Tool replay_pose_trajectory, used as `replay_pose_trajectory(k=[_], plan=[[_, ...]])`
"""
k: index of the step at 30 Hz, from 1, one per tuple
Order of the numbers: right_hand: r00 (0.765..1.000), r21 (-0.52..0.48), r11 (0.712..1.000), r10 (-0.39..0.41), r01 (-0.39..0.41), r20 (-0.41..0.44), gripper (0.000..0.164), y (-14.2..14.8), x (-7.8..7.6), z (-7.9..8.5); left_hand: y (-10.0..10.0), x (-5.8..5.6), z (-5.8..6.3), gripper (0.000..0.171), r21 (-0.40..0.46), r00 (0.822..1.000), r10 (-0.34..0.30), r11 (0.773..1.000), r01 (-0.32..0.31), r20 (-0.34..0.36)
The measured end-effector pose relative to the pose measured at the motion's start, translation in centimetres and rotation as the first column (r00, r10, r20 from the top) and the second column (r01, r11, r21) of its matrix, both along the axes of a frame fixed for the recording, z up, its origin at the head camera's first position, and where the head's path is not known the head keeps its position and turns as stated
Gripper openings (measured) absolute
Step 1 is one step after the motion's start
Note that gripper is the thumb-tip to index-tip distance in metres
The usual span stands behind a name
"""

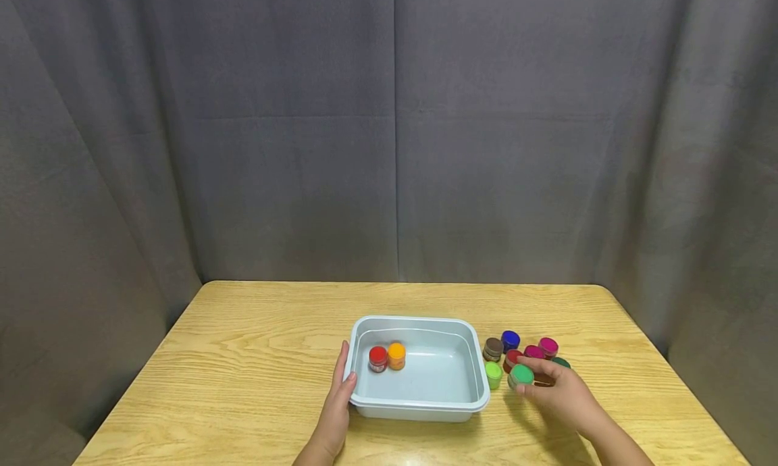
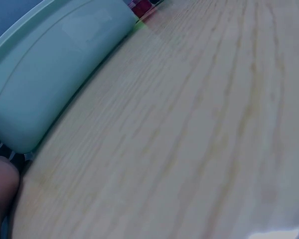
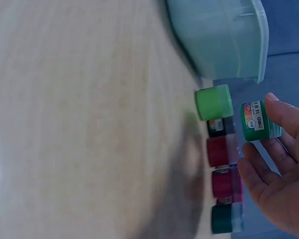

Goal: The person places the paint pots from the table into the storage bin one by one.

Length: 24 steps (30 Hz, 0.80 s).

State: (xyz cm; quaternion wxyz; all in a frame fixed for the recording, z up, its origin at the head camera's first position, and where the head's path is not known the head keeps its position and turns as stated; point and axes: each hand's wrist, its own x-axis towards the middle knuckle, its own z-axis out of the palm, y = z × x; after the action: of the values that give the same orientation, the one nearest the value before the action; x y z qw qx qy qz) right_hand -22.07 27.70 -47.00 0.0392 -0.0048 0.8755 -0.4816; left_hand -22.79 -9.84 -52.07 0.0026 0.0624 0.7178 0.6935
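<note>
My right hand [image 1: 562, 395] pinches a green paint jar [image 1: 521, 376] between thumb and fingers. In the right wrist view the jar [image 3: 254, 121] hangs above the table, its printed label showing. My left hand [image 1: 333, 408] holds the left side of a pale blue plastic basin [image 1: 419, 405], thumb on the rim. Inside the basin, toward its left, stand a red paint jar [image 1: 378, 359] and an orange paint jar [image 1: 396, 356] side by side. Just right of the basin is a light green paint jar [image 1: 494, 375]. In the left wrist view only part of my left hand [image 2: 1, 184] shows.
Several more jars cluster right of the basin: brown [image 1: 493, 349], blue [image 1: 510, 341], dark red [image 1: 512, 359], magenta [image 1: 548, 347] and dark green [image 1: 561, 363], partly behind my right hand. The wooden table [image 1: 243, 371] is backed by grey curtains [image 1: 304, 148].
</note>
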Motion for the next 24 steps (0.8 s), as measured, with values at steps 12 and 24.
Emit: replay_pose_trajectory(k=[12, 24], plan=[[0.998, -0.068, 0.997, 0.044, -0.047, -0.051, 0.063, -1.3, -1.3, 2.8, 0.1, 0.0, 0.0, 0.061, 0.017, 1.0, -0.002, 1.0, 0.002, 0.007], [0.997, -0.175, 0.982, 0.072, -0.072, -0.005, 0.07, -4.8, -3.0, 4.2, 0.1, 0.0, 0.0, 0.061, -0.001, 1.0, 0.004, 1.0, -0.004, 0.004]])
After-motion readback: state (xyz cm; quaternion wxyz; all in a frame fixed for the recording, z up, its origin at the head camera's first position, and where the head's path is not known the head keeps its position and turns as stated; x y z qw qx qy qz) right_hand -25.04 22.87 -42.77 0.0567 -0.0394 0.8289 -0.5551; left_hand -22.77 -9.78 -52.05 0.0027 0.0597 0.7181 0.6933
